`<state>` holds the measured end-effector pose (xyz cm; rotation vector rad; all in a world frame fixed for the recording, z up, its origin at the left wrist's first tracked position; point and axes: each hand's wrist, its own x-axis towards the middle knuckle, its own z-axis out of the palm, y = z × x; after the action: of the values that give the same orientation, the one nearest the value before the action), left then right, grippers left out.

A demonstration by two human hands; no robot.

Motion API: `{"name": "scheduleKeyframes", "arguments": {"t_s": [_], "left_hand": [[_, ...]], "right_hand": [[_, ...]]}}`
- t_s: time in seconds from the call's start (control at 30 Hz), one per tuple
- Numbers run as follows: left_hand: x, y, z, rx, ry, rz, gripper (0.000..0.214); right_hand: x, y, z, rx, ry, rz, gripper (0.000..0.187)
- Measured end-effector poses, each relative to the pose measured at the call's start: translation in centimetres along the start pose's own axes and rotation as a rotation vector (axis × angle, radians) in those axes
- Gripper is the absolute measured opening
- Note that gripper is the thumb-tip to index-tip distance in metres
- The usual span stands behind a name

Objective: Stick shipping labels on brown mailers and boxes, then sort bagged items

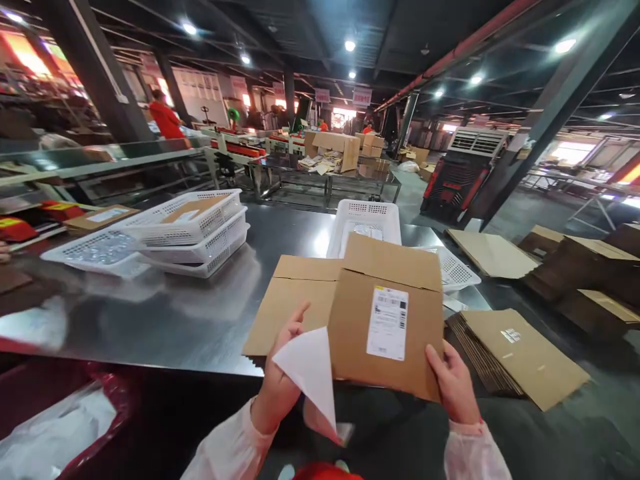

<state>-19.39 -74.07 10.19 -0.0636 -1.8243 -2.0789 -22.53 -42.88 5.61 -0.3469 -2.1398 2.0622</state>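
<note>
My right hand (453, 379) grips the lower right edge of a flat-folded cardboard box (345, 347), thumb on the front face. A white shipping label (387, 323) with printed text and barcodes lies on that face. My left hand (285, 373) holds a curled white sheet of paper (313, 367), which hangs down in front of the palm; some of its fingers point upward and the paper hides part of the grip. Behind the held box, another flat cardboard box (295, 307) lies at the table's near edge.
White perforated baskets (210, 250) are stacked at left, beside a basket of clear-wrapped items (100, 250). Another white basket (367, 210) stands behind the box. Flattened cartons (525, 353) are piled at right. A red-rimmed bin with white waste (60, 427) sits lower left on the near side of the metal table (210, 327).
</note>
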Motion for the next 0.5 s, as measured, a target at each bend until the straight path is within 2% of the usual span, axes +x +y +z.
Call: {"name": "scheduleKeyframes", "arguments": {"t_s": [0.1, 0.17, 0.23, 0.3, 0.33, 0.37, 0.4, 0.47, 0.5], "left_hand": [[-1.5, 0.5, -0.3, -0.093, 0.032, -0.085, 0.028], [-2.2, 1.1, -0.8, -0.137, 0.027, -0.172, 0.034], [-2.7, 1.7, -0.9, -0.155, 0.006, -0.241, 0.037], [-2.7, 2.1, -0.5, -0.182, -0.041, -0.317, 0.038], [-2.6, 2.2, -0.2, -0.202, -0.069, -0.357, 0.038], [-2.3, 2.3, 0.2, -0.217, -0.094, -0.394, 0.038], [-1.9, 2.2, 0.5, -0.223, -0.108, -0.419, 0.038], [-0.7, 1.9, 0.6, -0.198, -0.115, -0.431, 0.039], [0.0, 1.7, 0.3, -0.168, -0.095, -0.421, 0.038]], "right_hand": [[1.7, 3.7, -6.6, 0.089, 0.069, 0.19, 0.079], [3.1, 6.0, -8.5, 0.01, 0.093, 0.231, 0.097], [4.2, 7.0, -7.7, -0.225, 0.22, 0.183, 0.112], [4.1, 6.3, -4.3, -0.457, 0.312, 0.056, 0.117], [3.5, 5.5, -2.0, -0.496, 0.245, -0.018, 0.117], [2.6, 4.3, 0.5, -0.442, 0.09, -0.103, 0.113], [1.4, 3.1, 3.0, -0.313, -0.149, -0.159, 0.103], [-1.5, 0.7, 7.6, -0.056, -0.733, -0.217, 0.094], [-3.0, -0.2, 9.3, -0.014, -0.909, -0.208, 0.083]]}}
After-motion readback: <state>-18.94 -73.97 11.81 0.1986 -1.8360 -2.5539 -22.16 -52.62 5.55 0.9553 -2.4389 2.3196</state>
